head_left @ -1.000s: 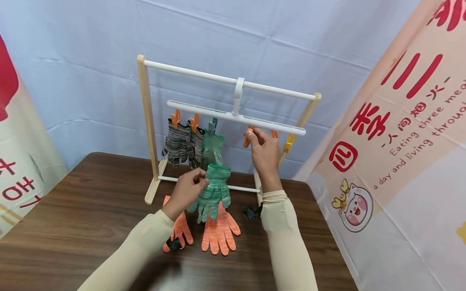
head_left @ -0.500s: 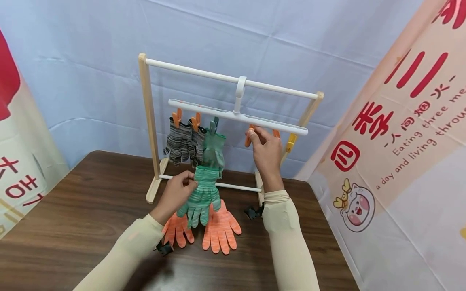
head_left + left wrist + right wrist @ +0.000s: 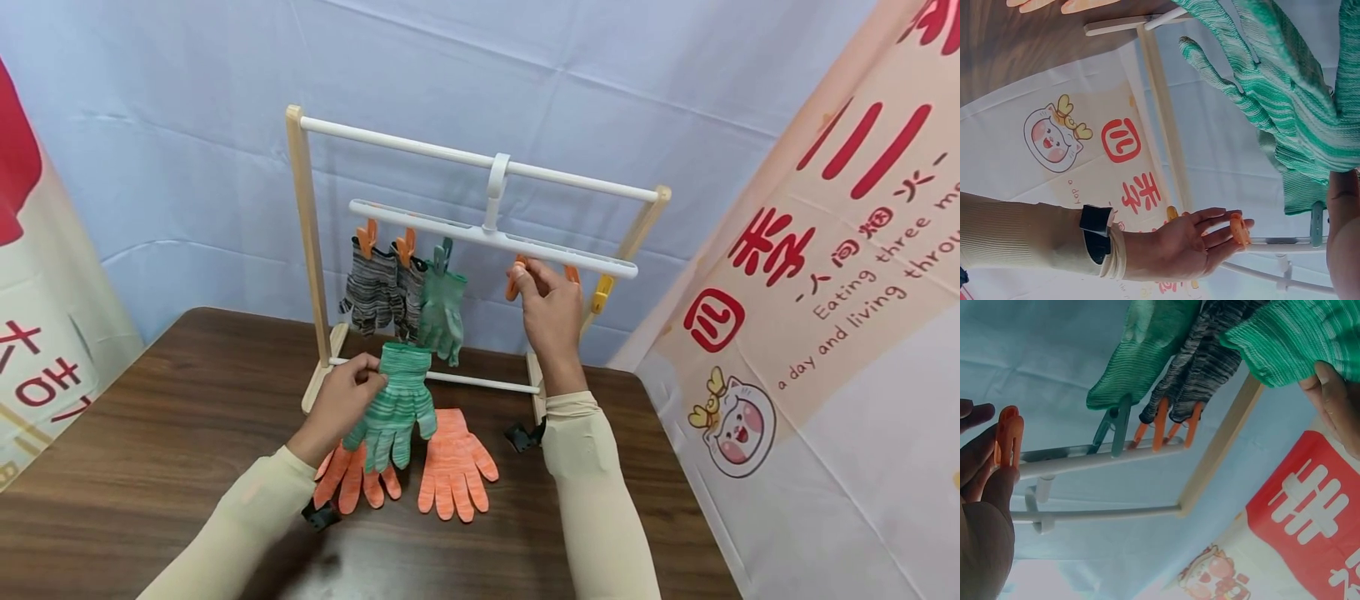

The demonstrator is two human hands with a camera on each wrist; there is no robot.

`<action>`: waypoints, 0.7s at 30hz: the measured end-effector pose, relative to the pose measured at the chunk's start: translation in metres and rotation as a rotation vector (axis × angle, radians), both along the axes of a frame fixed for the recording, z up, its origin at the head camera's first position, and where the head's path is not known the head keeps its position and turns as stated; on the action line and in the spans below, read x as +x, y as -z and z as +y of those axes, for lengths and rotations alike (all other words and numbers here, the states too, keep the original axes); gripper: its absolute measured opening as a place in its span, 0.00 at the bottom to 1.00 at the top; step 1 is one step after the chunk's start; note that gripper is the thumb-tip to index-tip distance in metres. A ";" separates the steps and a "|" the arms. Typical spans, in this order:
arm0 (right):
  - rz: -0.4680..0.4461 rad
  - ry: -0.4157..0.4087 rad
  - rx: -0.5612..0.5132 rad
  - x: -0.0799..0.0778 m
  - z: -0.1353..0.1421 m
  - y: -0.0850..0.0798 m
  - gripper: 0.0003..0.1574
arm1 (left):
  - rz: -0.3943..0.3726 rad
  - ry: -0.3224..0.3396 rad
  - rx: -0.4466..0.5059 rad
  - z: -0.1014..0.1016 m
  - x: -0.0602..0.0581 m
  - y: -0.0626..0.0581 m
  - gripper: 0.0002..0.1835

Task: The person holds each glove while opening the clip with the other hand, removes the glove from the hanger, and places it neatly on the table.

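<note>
My left hand (image 3: 341, 404) pinches a green striped knit glove (image 3: 396, 404) near its cuff; the glove hangs fingers down over the table. With thumb and fingers my right hand (image 3: 551, 317) pinches an orange clothespin (image 3: 514, 279) at the white hanger (image 3: 450, 227). In the right wrist view that clothespin (image 3: 1008, 437) stands between thumb and fingertips beside the hanger bar. Another green glove (image 3: 442, 312) hangs from a dark green clothespin (image 3: 442, 254). Two grey-black striped gloves (image 3: 372, 283) hang left of it from orange clothespins (image 3: 367, 239).
The hanger hooks over the top rod (image 3: 420, 150) of a wooden stand (image 3: 306, 225). An orange glove (image 3: 453, 467) lies flat on the table (image 3: 187, 433); another orange glove (image 3: 348, 483) is partly covered by the held glove. A yellow clothespin (image 3: 602, 293) is at the hanger's right end.
My left hand has moved left with the green glove, uncovering more of the hanging green glove and the right orange glove. My right hand keeps its place at the orange clothespin.
</note>
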State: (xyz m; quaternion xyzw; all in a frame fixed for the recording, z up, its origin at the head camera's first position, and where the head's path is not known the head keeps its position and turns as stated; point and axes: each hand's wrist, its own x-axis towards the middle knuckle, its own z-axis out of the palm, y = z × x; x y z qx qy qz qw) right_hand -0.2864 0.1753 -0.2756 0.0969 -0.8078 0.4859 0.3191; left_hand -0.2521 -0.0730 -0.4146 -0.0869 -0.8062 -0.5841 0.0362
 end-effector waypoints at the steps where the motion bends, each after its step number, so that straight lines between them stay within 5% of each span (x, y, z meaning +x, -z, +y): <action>1: 0.002 0.000 0.001 0.000 0.000 0.000 0.19 | 0.001 -0.001 -0.002 -0.002 0.000 0.001 0.09; 21: 0.008 0.005 0.018 0.002 0.001 0.002 0.18 | -0.119 -0.095 -0.041 -0.052 -0.002 0.021 0.19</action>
